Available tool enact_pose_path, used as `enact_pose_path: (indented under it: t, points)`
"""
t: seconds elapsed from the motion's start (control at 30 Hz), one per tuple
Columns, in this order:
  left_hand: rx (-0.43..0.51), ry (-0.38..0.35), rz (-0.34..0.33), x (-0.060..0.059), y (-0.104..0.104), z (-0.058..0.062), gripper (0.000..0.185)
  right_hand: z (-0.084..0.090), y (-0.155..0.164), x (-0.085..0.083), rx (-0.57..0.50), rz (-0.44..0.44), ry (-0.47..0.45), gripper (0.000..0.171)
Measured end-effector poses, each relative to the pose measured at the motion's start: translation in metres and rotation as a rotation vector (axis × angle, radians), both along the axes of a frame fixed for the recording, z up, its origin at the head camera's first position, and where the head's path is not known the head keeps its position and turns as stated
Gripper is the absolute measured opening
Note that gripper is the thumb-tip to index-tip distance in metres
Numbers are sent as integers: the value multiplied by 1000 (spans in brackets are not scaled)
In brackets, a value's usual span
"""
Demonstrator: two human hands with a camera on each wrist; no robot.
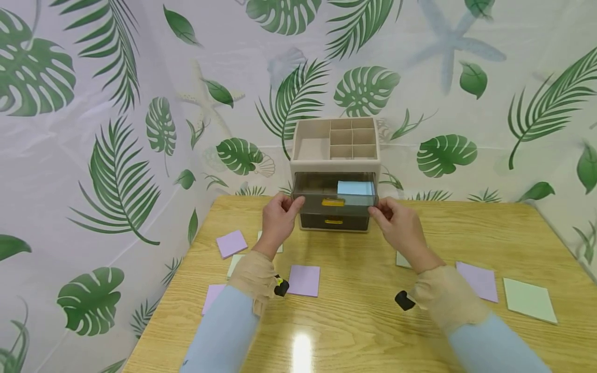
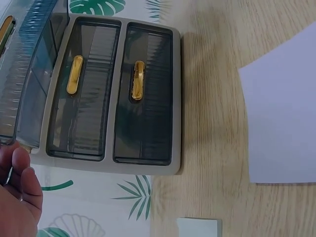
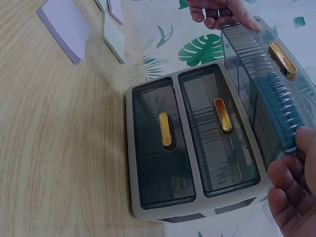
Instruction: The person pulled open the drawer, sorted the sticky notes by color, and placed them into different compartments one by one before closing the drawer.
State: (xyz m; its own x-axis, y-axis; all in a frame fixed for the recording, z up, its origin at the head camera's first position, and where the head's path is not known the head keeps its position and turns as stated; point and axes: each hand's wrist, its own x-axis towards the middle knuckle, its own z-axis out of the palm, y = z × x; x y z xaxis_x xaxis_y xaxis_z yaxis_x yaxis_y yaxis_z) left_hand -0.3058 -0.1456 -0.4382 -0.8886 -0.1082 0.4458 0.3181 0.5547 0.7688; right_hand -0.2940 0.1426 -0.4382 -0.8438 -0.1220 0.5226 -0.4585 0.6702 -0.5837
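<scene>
The top drawer (image 1: 333, 199) of the beige desk organizer (image 1: 336, 165) stands pulled out toward the person, between both hands. The left hand (image 1: 277, 220) pinches its left front corner with curled fingers (image 3: 217, 14); the right hand (image 1: 398, 226) grips the right front corner the same way. The drawer is smoky clear plastic with a gold handle (image 1: 333, 202), and a pale blue pad of sticky notes (image 1: 355, 188) lies inside it at the right. Below it, the two lower drawers (image 3: 195, 136) sit pushed in. The organizer's top tray (image 1: 337, 139) is divided into small compartments. Purple sticky notes (image 1: 304, 280) and green sticky notes (image 1: 529, 300) lie scattered on the wooden table (image 1: 364, 321).
</scene>
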Motion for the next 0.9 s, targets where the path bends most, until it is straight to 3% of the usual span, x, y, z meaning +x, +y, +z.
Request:
enact_pose_path:
  t: [0.43, 0.9]
  points:
    - [-13, -23, 15, -18, -1, 6, 42, 5, 0, -17, 7, -15, -41, 24]
    - [-78, -61, 83, -33, -4, 12, 45, 9, -2, -29, 20, -50, -47, 25]
